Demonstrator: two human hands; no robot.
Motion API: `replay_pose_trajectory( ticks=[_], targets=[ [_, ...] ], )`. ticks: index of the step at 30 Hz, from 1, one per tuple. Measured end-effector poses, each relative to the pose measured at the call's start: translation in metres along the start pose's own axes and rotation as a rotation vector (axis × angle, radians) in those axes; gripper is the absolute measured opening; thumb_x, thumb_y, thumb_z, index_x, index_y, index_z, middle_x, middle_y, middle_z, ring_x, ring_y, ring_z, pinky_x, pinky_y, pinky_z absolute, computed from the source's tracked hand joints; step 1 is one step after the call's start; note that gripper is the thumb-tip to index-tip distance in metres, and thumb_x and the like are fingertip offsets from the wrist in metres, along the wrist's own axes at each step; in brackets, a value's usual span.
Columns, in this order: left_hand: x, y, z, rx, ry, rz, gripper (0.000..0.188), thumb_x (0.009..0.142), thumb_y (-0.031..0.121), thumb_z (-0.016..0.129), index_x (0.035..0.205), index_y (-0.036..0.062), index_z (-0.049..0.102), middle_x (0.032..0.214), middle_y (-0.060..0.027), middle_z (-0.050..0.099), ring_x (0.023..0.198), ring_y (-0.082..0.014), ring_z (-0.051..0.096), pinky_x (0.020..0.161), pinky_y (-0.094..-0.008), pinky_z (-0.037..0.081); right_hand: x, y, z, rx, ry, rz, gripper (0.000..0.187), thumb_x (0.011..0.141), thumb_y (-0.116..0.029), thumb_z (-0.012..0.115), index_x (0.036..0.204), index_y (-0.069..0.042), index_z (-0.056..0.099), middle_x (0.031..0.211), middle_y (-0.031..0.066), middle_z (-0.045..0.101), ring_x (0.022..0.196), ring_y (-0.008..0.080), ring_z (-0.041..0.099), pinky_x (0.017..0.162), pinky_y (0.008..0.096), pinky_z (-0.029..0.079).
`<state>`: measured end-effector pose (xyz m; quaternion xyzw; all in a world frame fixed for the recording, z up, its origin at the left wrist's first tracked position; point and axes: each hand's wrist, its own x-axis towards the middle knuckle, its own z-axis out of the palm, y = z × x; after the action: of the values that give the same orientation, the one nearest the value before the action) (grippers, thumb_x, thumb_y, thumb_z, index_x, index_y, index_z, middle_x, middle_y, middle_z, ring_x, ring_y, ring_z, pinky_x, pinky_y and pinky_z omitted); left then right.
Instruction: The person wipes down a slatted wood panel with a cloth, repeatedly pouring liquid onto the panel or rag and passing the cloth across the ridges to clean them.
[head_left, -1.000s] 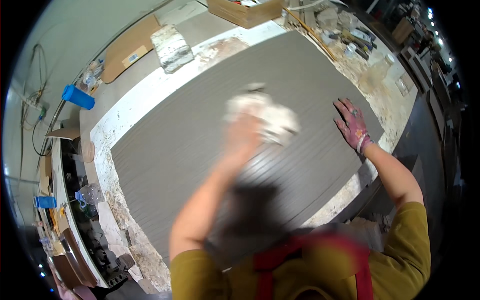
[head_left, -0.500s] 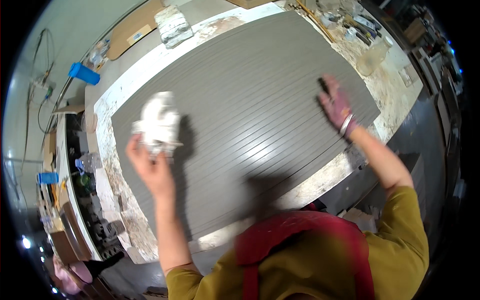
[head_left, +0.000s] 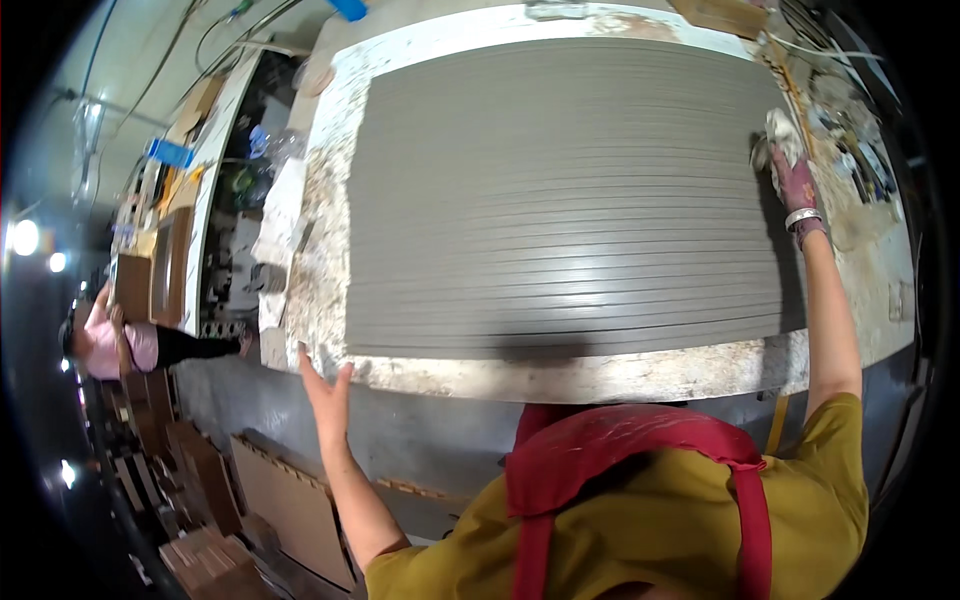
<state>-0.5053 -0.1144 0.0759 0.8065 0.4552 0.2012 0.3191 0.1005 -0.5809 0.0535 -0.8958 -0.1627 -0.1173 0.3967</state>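
Observation:
A wide grey panel with fine parallel grooves lies on the work table. At its right edge, my right hand, in a purplish glove with a pale band at the wrist, is closed on a crumpled white rag. The rag sits at the panel's far right side, with part of it hidden by the fingers. My left hand is bare and holds nothing. Its thumb and fingers are spread at the table's near left corner, just off the panel.
A stained white table top borders the panel. Assorted tools lie along the right side, and a cardboard box stands at the back. On the left is a shelf unit with a person in pink beyond it. Cardboard sheets lean lower left.
The white rag has passed from my left hand to my right, which is now at the panel's right edge. My left hand has drawn back to the near left corner. The view has turned.

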Motion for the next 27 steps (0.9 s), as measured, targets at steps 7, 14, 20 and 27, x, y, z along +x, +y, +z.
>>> replay_pose_trajectory(
  ticks=[7, 14, 20, 27],
  targets=[
    [-0.021, -0.034, 0.050, 0.103, -0.023, -0.079, 0.083, 0.072, 0.021, 0.078, 0.139, -0.0032, 0.036, 0.133, -0.0221, 0.048, 0.125, -0.0319, 0.044, 0.101, -0.0443, 0.036, -0.185, -0.228, 0.227, -0.099, -0.365, -1.000, 0.057, 0.082, -0.019, 0.058, 0.136, -0.010, 0.043, 0.142, 0.0144, 0.038, 0.131, 0.0330, 0.035, 0.112, 0.0490, 0.024],
    [-0.013, -0.067, 0.058, 0.343, 0.108, 0.216, 0.069, 0.079, 0.033, 0.068, 0.135, 0.0004, 0.043, 0.131, -0.0183, 0.052, 0.123, -0.0336, 0.046, 0.103, -0.0467, 0.029, -0.265, -0.415, 0.195, 0.895, -1.521, -0.736, 0.031, 0.094, -0.030, 0.050, 0.111, -0.006, 0.060, 0.105, 0.0156, 0.065, 0.097, 0.0298, 0.061, 0.088, 0.0395, 0.046],
    [-0.017, -0.053, 0.066, 0.218, 0.164, 0.213, 0.076, 0.075, 0.034, 0.075, 0.134, 0.0005, 0.043, 0.130, -0.0177, 0.051, 0.123, -0.0355, 0.044, 0.103, -0.0455, 0.028, -0.077, -0.327, 0.222, 0.298, -0.544, -0.120, 0.036, 0.095, -0.035, 0.048, 0.101, -0.003, 0.062, 0.090, 0.0183, 0.066, 0.082, 0.0307, 0.065, 0.071, 0.0412, 0.052],
    [-0.003, -0.054, 0.074, 0.193, 0.128, 0.217, 0.066, 0.074, 0.015, 0.076, 0.130, -0.0015, 0.045, 0.121, -0.0192, 0.056, 0.113, -0.0345, 0.053, 0.095, -0.0429, 0.041, -0.280, -0.391, 0.274, 0.420, -0.947, -0.882, 0.025, 0.087, -0.024, 0.057, 0.108, -0.010, 0.059, 0.111, 0.0164, 0.062, 0.104, 0.0341, 0.058, 0.092, 0.0423, 0.044]
  ],
)
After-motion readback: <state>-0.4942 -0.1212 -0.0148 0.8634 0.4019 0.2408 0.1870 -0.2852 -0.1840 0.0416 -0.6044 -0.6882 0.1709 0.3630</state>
